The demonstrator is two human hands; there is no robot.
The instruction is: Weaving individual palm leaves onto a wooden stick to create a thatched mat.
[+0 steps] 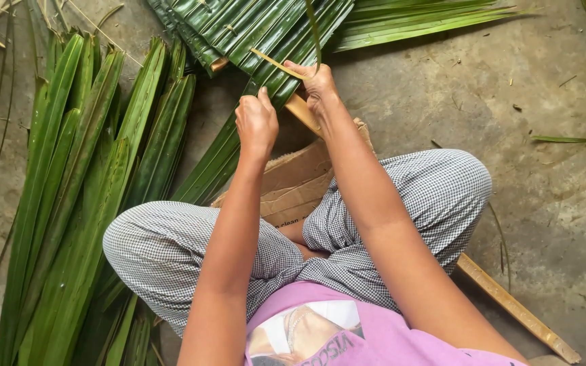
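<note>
Lying loose at left on the concrete floor (483, 88): a pile of long green leaves (69, 203). Resting under checked trousers (171, 251): flattened cardboard (293, 183). Poking out rightward: a wooden slat (517, 308).

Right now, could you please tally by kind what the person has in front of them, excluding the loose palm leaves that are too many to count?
Hands: 2, left hand and right hand
Thin leaf strip pinched in the right hand: 1
Wooden batten: 1
Cardboard sheet: 1
Total: 5
</note>
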